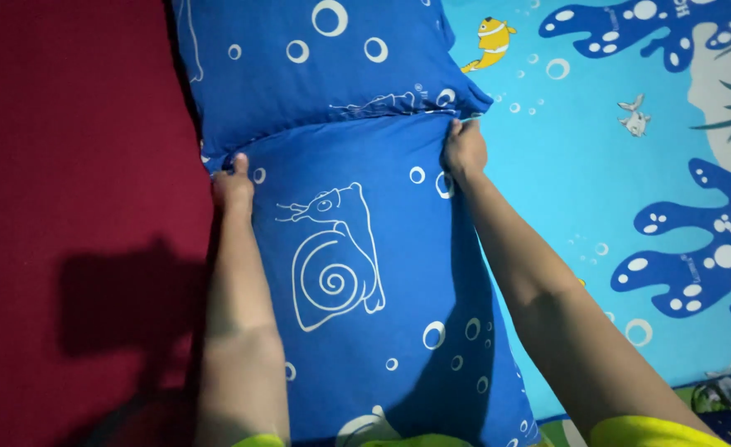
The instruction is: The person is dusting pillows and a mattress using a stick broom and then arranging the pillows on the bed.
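A long blue pillow (357,331) with a white snail drawing and bubble rings lies lengthwise in front of me. My left hand (233,186) grips its far left corner. My right hand (463,151) pinches its far right corner. Both hands hold the pillow's far edge right against a second blue pillow (324,58) with white rings, which lies beyond it. My forearms run along the near pillow's two sides.
A light blue bedsheet (581,165) with dark blue coral shapes, a yellow fish and bubbles spreads to the right. A dark red surface (75,165) lies to the left, with a shadow on it. Yellow sleeves show at the bottom edge.
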